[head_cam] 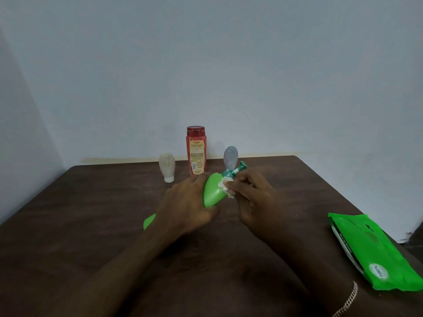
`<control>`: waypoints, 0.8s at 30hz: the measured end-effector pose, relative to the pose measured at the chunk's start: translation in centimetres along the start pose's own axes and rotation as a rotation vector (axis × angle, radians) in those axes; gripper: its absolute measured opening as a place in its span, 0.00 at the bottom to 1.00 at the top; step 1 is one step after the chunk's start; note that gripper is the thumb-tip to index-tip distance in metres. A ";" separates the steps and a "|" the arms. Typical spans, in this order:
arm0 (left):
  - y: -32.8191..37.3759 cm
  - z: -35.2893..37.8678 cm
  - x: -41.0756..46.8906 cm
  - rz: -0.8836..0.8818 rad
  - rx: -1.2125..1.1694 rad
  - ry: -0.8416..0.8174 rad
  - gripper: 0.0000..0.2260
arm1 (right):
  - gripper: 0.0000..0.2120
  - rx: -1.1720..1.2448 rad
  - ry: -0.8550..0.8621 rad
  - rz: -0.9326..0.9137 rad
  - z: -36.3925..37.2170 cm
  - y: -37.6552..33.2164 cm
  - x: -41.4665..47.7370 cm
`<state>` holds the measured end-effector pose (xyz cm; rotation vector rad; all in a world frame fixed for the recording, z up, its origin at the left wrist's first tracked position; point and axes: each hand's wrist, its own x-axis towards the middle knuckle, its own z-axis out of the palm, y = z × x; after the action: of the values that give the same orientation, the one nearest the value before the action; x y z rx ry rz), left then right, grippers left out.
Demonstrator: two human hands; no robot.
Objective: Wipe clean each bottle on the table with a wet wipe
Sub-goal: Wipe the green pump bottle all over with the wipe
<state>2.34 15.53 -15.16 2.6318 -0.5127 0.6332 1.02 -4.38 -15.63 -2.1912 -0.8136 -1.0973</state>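
Dark brown table (91, 202) is filling the lower half of my view, and it is butting against a pale blue-grey wall (206, 65). I am watching the green bottle (211, 191) being held above the middle of the table, not standing on it. It is lying tilted, with its long axis running from near-left to far-right and its teal pump (239, 168) pointing up and away to the right. The left hand (185, 202) is coming in from the lower left and wrapping its fingers round the bottle's body. A green patch is showing beyond that wrist; I cannot tell whether it is the bottle's base. The right hand (254, 197) is curling in from the right and pinching a crumpled white wipe (225, 186) against the bottle's shoulder, just below the pump. A chain bracelet (348, 300) is hanging on the right wrist.

At the back, a red bottle (196, 152) is standing upright, a whitish bottle (167, 167) is sitting on its cap to its left, and a clear bottle (230, 156) is showing behind the pump. A green pack of wipes (375, 248) is lying flat at the right edge.
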 end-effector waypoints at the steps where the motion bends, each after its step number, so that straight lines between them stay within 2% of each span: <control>1: 0.1 0.0 -0.2 0.011 0.013 0.006 0.36 | 0.12 -0.082 0.008 -0.021 -0.2 0.0 0.0; 5: 0.6 0.2 -0.9 0.061 0.102 0.008 0.36 | 0.15 -0.321 0.004 -0.042 -0.5 0.2 0.3; 8: 0.6 0.6 -1.3 0.122 0.228 -0.069 0.37 | 0.16 -0.395 -0.121 -0.022 -0.3 0.3 0.7; 10: 0.4 0.7 -1.1 0.114 0.246 -0.107 0.37 | 0.14 -0.397 -0.187 -0.039 0.0 0.3 0.6; 15: 0.0 0.0 -0.7 0.040 0.182 -0.105 0.37 | 0.13 -0.302 -0.225 -0.086 0.2 -0.1 0.2; 17: 0.3 0.2 -1.0 0.084 0.240 -0.094 0.37 | 0.14 -0.294 -0.240 -0.049 0.3 0.2 0.3; 21: 0.4 1.2 -1.5 0.221 0.457 -0.107 0.39 | 0.08 -0.385 -0.275 0.072 0.3 0.7 0.9; 24: 0.1 1.2 -1.2 0.201 0.435 -0.127 0.40 | 0.06 -0.476 -0.289 0.076 0.0 0.2 0.7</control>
<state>1.74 15.17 -16.67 3.0703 -0.7594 0.7080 1.52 -4.35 -15.09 -2.8033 -0.6226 -1.0282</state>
